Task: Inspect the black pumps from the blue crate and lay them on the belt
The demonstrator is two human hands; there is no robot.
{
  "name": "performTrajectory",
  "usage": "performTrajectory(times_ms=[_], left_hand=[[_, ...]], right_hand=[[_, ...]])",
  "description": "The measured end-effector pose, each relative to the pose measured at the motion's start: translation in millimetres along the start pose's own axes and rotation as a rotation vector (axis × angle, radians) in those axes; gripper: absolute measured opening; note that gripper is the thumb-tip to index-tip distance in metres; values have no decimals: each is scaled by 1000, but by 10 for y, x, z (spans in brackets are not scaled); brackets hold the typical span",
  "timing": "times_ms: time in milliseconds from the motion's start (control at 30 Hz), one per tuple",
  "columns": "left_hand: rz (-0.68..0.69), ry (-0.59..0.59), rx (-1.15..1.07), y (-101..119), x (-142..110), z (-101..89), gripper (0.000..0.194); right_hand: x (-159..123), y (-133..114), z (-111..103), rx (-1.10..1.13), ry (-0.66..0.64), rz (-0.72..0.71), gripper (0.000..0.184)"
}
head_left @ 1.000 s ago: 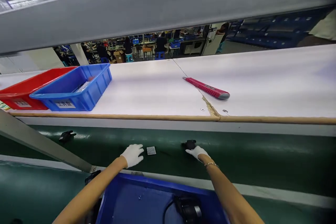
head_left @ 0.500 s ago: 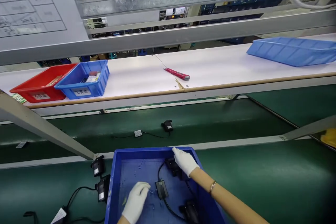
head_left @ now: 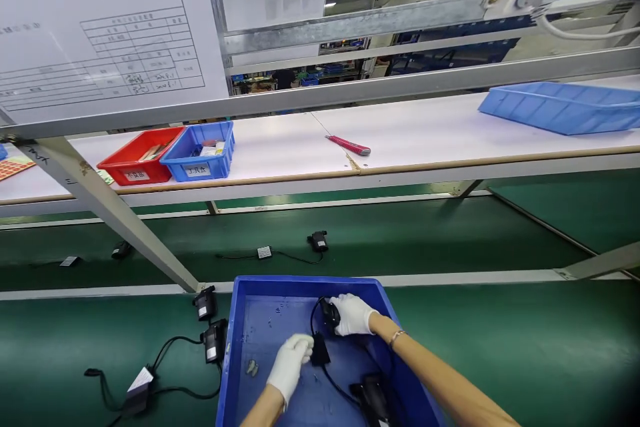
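Note:
A blue plastic bin (head_left: 242, 347) holds a cable assembly. My right hand (head_left: 351, 315), in a white glove, grips a black plastic housing (head_left: 330, 313) near the bin's far wall. My left hand (head_left: 291, 363), also gloved, has its fingers pinched at the left edge of a small black inline box (head_left: 321, 349) on the same cable. Lower in the bin lies a second black housing (head_left: 373, 395). Small greyish bits (head_left: 252, 367) lie on the bin floor to the left.
Left of the bin, another cable assembly with black housings (head_left: 214, 341) lies on the green belt (head_left: 525, 340). Farther back is another such assembly (head_left: 318, 241). The shelf (head_left: 280, 147) carries a red box cutter (head_left: 349, 145), red bin (head_left: 143, 157), blue bin (head_left: 200, 153) and large blue tray (head_left: 563, 107). A slanted post (head_left: 120, 213) stands left.
My right hand has moved down from the bin's far rim onto the housing. My left hand has moved up and right to the inline box. The camera view has shifted left and upward.

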State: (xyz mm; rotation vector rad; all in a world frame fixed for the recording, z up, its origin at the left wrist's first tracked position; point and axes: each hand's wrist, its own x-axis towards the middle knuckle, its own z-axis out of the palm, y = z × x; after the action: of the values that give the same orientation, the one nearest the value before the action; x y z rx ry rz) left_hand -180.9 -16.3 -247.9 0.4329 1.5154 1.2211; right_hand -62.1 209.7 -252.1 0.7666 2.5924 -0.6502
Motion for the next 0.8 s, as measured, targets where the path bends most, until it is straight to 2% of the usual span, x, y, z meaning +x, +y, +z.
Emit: performTrajectory(times_ms=[133,267,367,467,567,633,667,733,800], left_hand=[[20,-18,-168,281,6,85,86],[-17,-177,-353,606,-161,248,105],[8,-211,-434,839,-349,280,95],[-2,-229,-524,1101,-547,237,85],[-90,-385,-825,1432,-768,150,91],[-105,-452,-1038,1663,-929,88,87],[-109,-466,-1109,1768,-1008,61,83],[-145,-492,-1188,1933,-1149,22,77],[-204,-532,-1221,2017,-1243,3,72]], right_hand=[[-272,-374,-242,269,20,-43,30],[-612,-940,-518,475,134,-20,30],[-891,-1270,-753,532,269,0,37],[-1181,-1395,-932,596,357,-72,66],[-1462,-1430,-963,948,305,-188,75],[-1623,-1498,-914,1165,261,-202,78],[-1692,-1551,-882,1192,238,-196,79],[-1810,-1678,-823,1097,179,-199,69],[-1905,-1787,-783,1014,139,-211,61]])
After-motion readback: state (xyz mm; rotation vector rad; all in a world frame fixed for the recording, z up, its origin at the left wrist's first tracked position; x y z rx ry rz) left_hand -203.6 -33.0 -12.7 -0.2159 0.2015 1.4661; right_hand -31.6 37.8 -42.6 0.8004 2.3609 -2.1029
